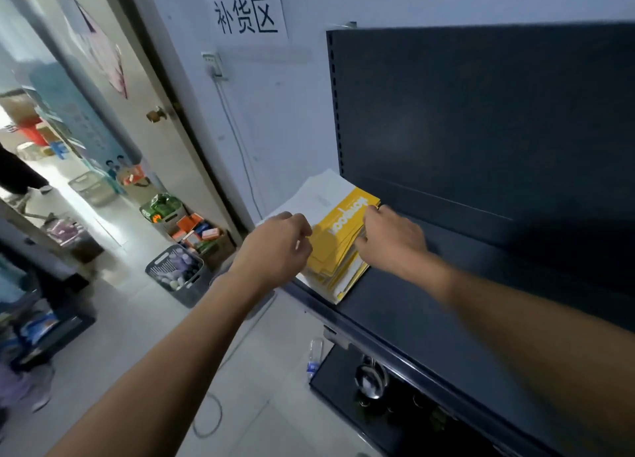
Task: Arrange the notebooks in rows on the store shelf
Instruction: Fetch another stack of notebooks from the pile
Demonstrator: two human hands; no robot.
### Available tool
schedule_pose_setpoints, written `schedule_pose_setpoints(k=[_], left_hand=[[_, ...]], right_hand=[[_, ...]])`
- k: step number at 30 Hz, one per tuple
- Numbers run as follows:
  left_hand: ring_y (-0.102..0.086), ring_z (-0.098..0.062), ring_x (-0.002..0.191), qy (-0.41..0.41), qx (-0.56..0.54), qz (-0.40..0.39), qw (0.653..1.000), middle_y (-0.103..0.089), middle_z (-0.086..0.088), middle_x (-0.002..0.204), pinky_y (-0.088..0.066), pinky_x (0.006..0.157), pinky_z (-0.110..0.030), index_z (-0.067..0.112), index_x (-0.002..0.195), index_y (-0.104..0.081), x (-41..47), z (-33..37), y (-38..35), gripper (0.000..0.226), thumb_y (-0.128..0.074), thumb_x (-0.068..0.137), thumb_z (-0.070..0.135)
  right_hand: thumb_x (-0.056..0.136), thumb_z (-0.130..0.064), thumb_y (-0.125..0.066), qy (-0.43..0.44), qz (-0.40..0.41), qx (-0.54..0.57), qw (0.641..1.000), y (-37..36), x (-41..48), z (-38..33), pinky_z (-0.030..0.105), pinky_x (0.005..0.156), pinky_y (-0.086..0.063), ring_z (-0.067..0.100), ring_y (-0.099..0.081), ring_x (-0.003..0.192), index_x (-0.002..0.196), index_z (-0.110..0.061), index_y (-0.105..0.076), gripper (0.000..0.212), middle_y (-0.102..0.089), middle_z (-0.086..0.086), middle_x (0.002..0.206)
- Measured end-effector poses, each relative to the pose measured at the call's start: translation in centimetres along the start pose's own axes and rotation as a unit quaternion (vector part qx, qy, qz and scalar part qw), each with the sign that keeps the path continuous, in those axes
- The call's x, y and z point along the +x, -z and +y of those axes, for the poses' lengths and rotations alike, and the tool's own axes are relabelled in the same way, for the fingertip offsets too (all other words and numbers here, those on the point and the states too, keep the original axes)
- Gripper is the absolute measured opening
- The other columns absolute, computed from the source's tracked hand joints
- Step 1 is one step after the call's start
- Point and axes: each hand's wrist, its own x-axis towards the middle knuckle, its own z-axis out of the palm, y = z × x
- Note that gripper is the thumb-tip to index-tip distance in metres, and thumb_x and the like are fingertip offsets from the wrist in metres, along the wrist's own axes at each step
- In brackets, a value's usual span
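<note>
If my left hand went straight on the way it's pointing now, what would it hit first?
Most likely the left edge of the yellow notebook stack. Your left hand sits right beside it, fingers curled; whether they touch it is unclear. Your right hand grips the stack's other side.

A stack of notebooks (338, 247) lies on the left end of the shelf (429, 284), at the frame's centre, with loose sheets (319, 195) behind it and to its left. The left hand (278, 247) is at the stack's left edge, the right hand (391, 238) at its right edge. A back panel (481, 119) rises behind the shelf. A sign (245, 9) hangs on the wall at upper centre. Baskets (175, 271) stand on the floor left of the shelf, and a bottle (314, 355) lies below it.
</note>
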Motion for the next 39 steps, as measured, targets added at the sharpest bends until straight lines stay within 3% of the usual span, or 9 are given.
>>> schedule_pose_setpoints(k=[11,15,20,22,25,29,32,35,39], left_hand=[[-0.061,-0.029,0.096,-0.105,-0.013,-0.016,0.994,-0.060,-0.008,0.109,-0.052,0.083,-0.042,0.011,0.118,-0.063,11.5,-2.8,-0.7,0.029,-0.056,0.092,0.023],[-0.061,-0.031,0.095,-0.158,-0.014,-0.038,0.987,-0.060,-0.008,0.107,-0.052,0.083,-0.043,0.011,0.117,-0.062,13.9,-3.8,-1.2,0.029,-0.056,0.093,0.025],[-0.060,-0.034,0.097,-0.158,-0.022,-0.053,0.986,-0.054,-0.011,0.112,-0.052,0.082,-0.042,0.008,0.118,-0.057,15.5,-5.9,-1.9,0.032,-0.056,0.095,0.031],[-0.060,-0.035,0.097,-0.154,-0.031,-0.043,0.987,-0.054,-0.011,0.113,-0.049,0.076,-0.038,0.009,0.119,-0.056,15.7,-7.1,-2.3,0.035,-0.056,0.095,0.034],[-0.060,-0.037,0.097,-0.159,-0.025,-0.069,0.985,-0.051,-0.014,0.115,-0.043,0.070,-0.036,0.007,0.122,-0.051,15.5,-8.5,-2.6,0.047,-0.061,0.093,0.041],[-0.057,-0.031,0.093,-0.158,-0.030,-0.087,0.983,-0.049,-0.010,0.106,-0.039,0.070,-0.034,0.005,0.117,-0.047,16.2,-9.2,-2.8,0.054,-0.065,0.089,0.048],[-0.045,-0.021,0.085,-0.155,-0.034,-0.092,0.983,-0.045,-0.004,0.095,-0.037,0.071,-0.033,0.005,0.113,-0.052,16.6,-9.0,-3.1,0.051,-0.065,0.090,0.047],[-0.047,-0.023,0.084,-0.146,-0.030,-0.094,0.984,-0.054,-0.010,0.106,-0.037,0.067,-0.032,0.004,0.114,-0.051,16.5,-8.2,-3.4,0.050,-0.065,0.090,0.045],[-0.055,-0.028,0.087,-0.111,-0.031,-0.094,0.989,-0.053,-0.012,0.111,-0.039,0.064,-0.032,0.006,0.119,-0.048,16.1,-7.4,-3.7,0.052,-0.067,0.089,0.044]], right_hand=[[0.096,-0.038,-0.054,-0.163,-0.015,0.069,0.984,-0.4,4.0,0.1,0.036,0.068,-0.045,0.028,-0.061,0.091,0.131,-0.016,-0.043,0.042,-0.063,0.004,0.112],[0.094,-0.043,-0.057,-0.213,-0.027,0.127,0.968,-1.0,3.5,-1.1,0.039,0.077,-0.053,0.023,-0.062,0.098,0.127,-0.018,-0.045,0.043,-0.061,0.001,0.114],[0.089,-0.045,-0.070,-0.285,-0.020,0.313,0.906,-2.3,3.0,-3.5,0.020,0.060,-0.048,0.001,-0.061,0.078,0.099,-0.028,-0.063,0.021,-0.064,-0.014,0.090],[0.084,-0.045,-0.078,-0.308,-0.020,0.380,0.872,-2.8,3.3,-4.7,0.025,0.069,-0.058,0.006,-0.067,0.082,0.090,-0.032,-0.067,0.019,-0.069,-0.013,0.090],[0.074,-0.045,-0.087,-0.358,-0.017,0.331,0.873,-3.5,3.8,-6.1,0.039,0.086,-0.059,0.017,-0.068,0.094,0.104,-0.017,-0.069,0.044,-0.070,-0.003,0.103],[0.069,-0.040,-0.092,-0.409,0.029,0.282,0.868,-3.0,4.3,-7.0,0.042,0.088,-0.058,0.020,-0.067,0.098,0.107,-0.013,-0.069,0.052,-0.069,0.001,0.106],[0.070,-0.036,-0.091,-0.404,0.047,0.245,0.880,-2.2,4.7,-7.1,0.042,0.085,-0.059,0.016,-0.067,0.093,0.099,-0.015,-0.070,0.041,-0.071,-0.004,0.099],[0.076,-0.024,-0.087,-0.400,0.059,0.289,0.868,-2.0,5.1,-6.7,0.041,0.084,-0.060,0.012,-0.068,0.086,0.092,-0.014,-0.072,0.024,-0.072,-0.004,0.091],[0.083,-0.013,-0.077,-0.398,0.049,0.356,0.844,-2.1,5.8,-6.4,0.044,0.089,-0.059,0.019,-0.067,0.093,0.106,-0.006,-0.068,0.026,-0.070,0.006,0.103]])
